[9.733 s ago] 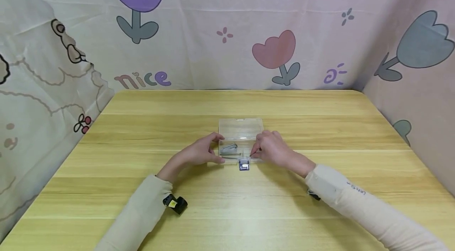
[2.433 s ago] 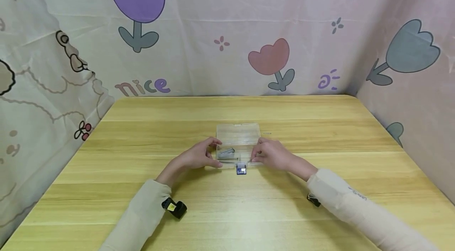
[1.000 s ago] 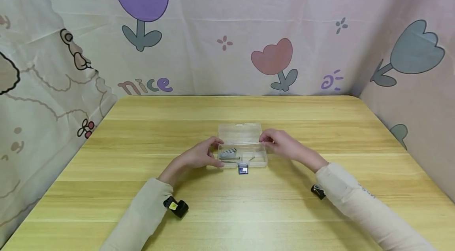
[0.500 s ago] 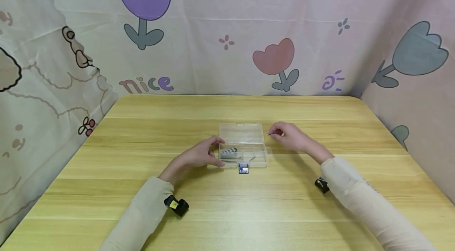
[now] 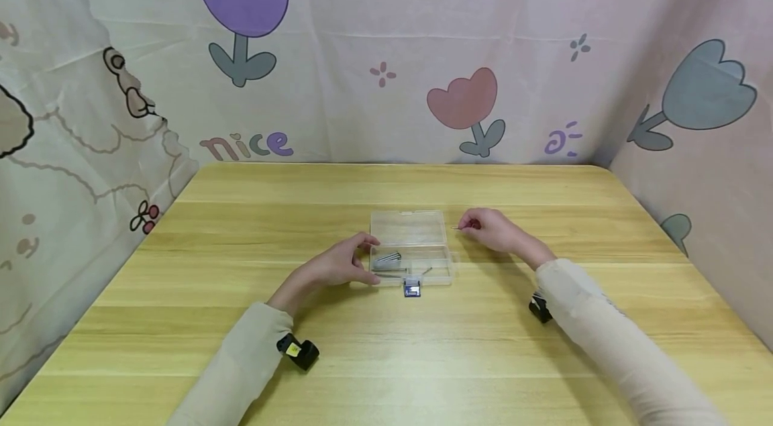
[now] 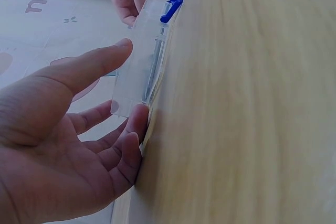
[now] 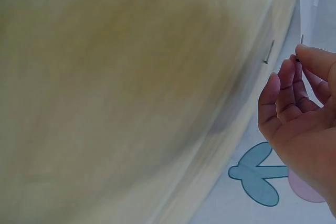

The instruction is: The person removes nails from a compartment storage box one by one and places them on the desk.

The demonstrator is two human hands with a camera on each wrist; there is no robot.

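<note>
The left hand [image 5: 335,265] rests on the wooden table [image 5: 241,318] with thumb and fingers spread loosely against the left end of the clear plastic box [image 5: 412,258], bracing it without closing round it. The box lies open just to that hand's right, lid folded back, several metal screws [image 5: 388,257] lying inside and its blue latch [image 5: 412,288] on the near edge. Further right, beyond the box's far right corner, the right hand [image 5: 492,230] pinches a thin screw [image 5: 455,228] between thumb and fingertips. The screw's long axis lies roughly level and points left toward the box, which sits to the left of and nearer than this hand. Another small screw [image 7: 268,52] lies loose on the table just beside those fingers.
</note>
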